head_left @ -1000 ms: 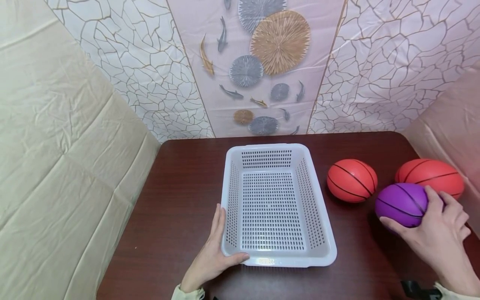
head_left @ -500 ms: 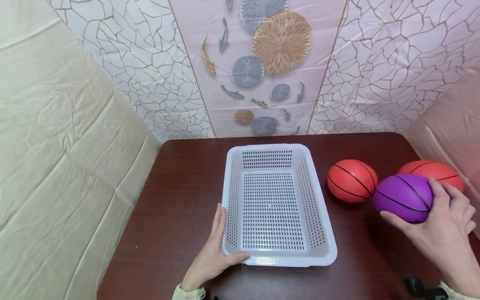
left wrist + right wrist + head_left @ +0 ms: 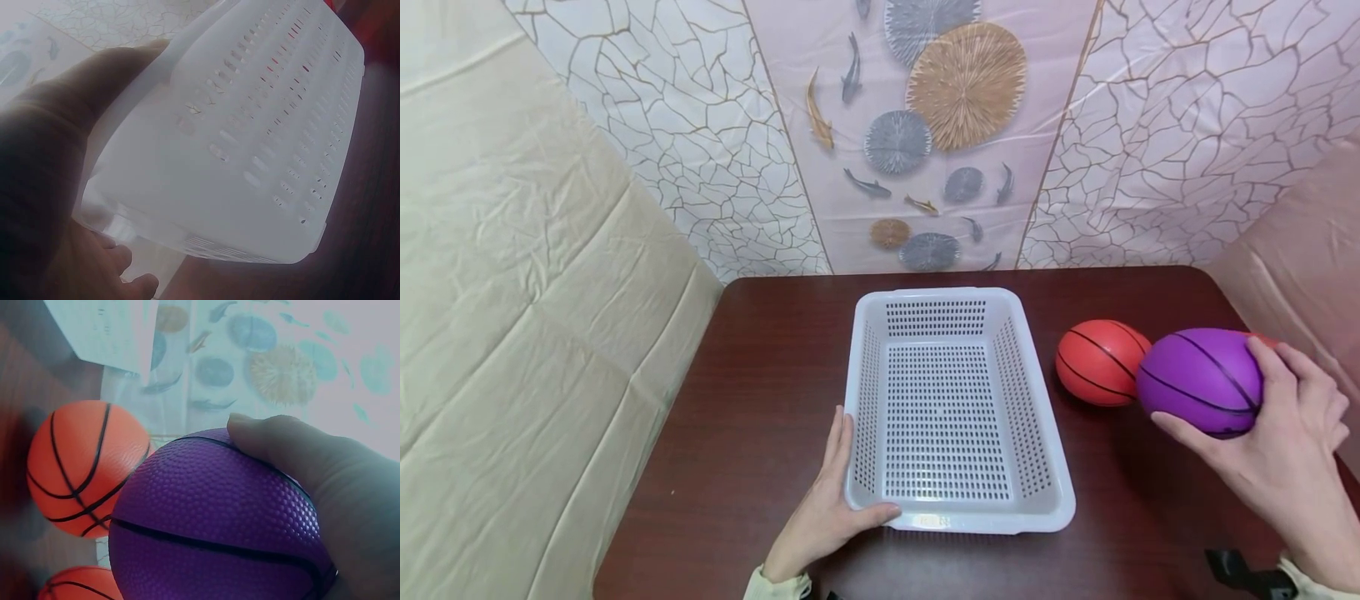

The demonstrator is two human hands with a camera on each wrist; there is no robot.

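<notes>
On the right of the head view my right hand (image 3: pixel 1281 425) grips a purple mini basketball (image 3: pixel 1201 379) with black lines. Its thumb and fingers spread round the ball's right side, and the thumb (image 3: pixel 275 440) lies along the surface in the right wrist view. My left hand (image 3: pixel 823 508) holds the near left corner of a white perforated plastic basket (image 3: pixel 1060 500). Thumb over the front rim, fingers along the left side; the left wrist view shows fingertips (image 3: pixel 140 284) under the rim of the basket (image 3: pixel 150 181). Inside the basket only its bare slotted floor shows.
A red ball (image 3: pixel 1097 362) with black lines sits on the dark wooden table (image 3: pixel 760 400), right of the basket. Another red ball (image 3: pixel 81 584) is mostly hidden behind the purple one in the head view. Patterned cloth (image 3: pixel 925 167) hangs behind; pale panels (image 3: pixel 535 333) flank the table.
My right hand has lifted the purple ball up and slightly left, so it now covers most of the far right red ball and overlaps the other. The left hand has stayed on the basket.
</notes>
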